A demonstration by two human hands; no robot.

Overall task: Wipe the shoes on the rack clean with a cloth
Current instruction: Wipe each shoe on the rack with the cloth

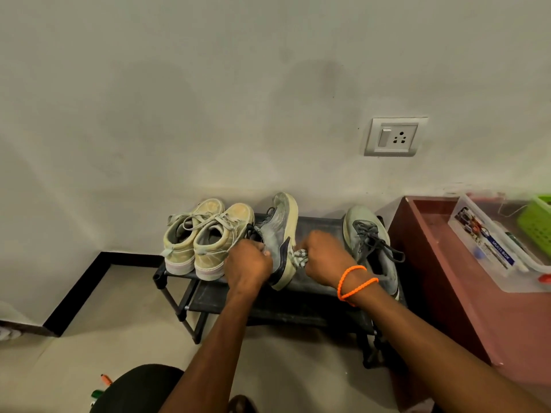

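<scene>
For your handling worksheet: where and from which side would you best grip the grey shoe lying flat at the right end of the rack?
Probably the heel collar of the flat grey shoe, from the front. Its heel end faces the person, its opening is unobstructed, and its toe points at the wall.

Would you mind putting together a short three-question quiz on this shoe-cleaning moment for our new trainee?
1. True or false: the left hand holds the tilted grey shoe.
2. What does the right hand grip? A) cloth B) brush C) sponge
3. How many shoes sit on the rack besides the held one?

Key: 1 true; 2 A; 3 three, namely the beige pair and the other grey shoe.
</scene>
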